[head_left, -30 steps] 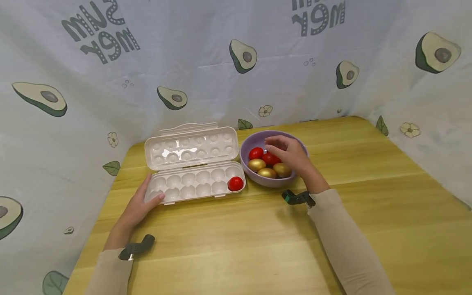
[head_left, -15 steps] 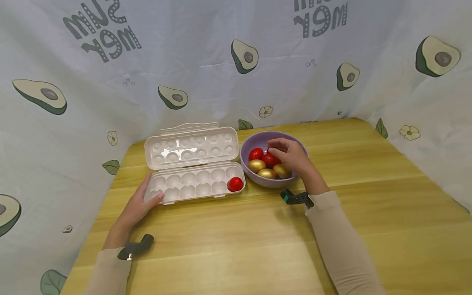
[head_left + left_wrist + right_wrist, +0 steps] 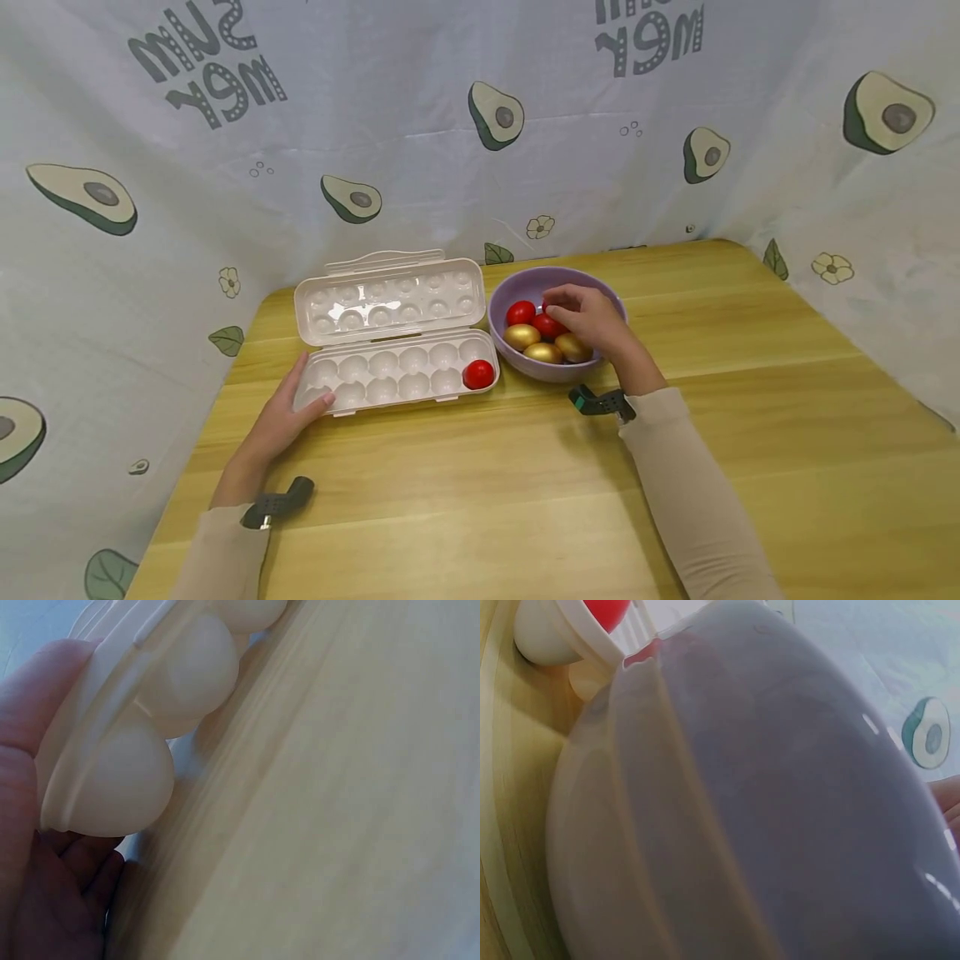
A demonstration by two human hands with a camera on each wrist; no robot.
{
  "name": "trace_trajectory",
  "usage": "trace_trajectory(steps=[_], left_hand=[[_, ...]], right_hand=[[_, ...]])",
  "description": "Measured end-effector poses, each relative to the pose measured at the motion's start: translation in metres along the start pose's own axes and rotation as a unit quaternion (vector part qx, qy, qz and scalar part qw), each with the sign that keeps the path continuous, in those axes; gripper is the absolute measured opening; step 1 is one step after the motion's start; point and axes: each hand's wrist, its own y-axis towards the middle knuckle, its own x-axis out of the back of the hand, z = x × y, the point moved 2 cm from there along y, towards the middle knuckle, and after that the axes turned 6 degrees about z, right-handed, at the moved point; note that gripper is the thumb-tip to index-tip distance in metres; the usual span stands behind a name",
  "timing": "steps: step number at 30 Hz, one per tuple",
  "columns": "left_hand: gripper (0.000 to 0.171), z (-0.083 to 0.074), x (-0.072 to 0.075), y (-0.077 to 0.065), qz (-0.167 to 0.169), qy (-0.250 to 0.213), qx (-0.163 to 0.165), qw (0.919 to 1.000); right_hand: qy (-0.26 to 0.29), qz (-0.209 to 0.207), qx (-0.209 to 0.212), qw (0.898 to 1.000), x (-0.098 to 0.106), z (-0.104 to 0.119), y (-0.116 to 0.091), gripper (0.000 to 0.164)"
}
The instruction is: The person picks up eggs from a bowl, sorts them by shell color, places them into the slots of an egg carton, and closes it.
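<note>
My left hand grips the left end of an open white plastic egg box, with the thumb over the front edge. In the left wrist view its thumb lies on the rim, with fingers underneath. One red egg sits in the front right cup. My right hand reaches into a purple bowl, its thumb and fingers curled round a mostly hidden red egg. Other red eggs and several gold eggs lie below and beside it. The bowl's outer wall fills the right wrist view.
The box's lid lies tipped back behind the cups. The bowl stands close by the box's right end. A wooden table bears everything, and a white cloth with avocado prints hangs behind and along the sides.
My right hand has moved slightly down and right in the bowl, and a bit of red now shows between thumb and fingers. The left hand and the egg box have not moved.
</note>
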Motion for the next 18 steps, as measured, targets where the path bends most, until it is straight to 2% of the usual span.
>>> trace_trajectory(steps=[5,11,18], left_hand=[[0.093,0.0008,-0.0008,-0.0005,0.0,0.0,0.005,1.0],[0.093,-0.0022,-0.0005,-0.0011,-0.001,0.003,0.007,1.0],[0.092,-0.0027,0.0004,-0.0005,0.003,0.004,0.005,1.0]], right_hand=[[-0.005,0.002,-0.013,1.0,0.0001,0.0003,-0.001,0.033],[-0.038,-0.005,-0.037,0.999,-0.0003,0.0001,0.0006,0.033],[-0.068,-0.003,-0.046,0.997,-0.0008,0.0016,0.0001,0.034]])
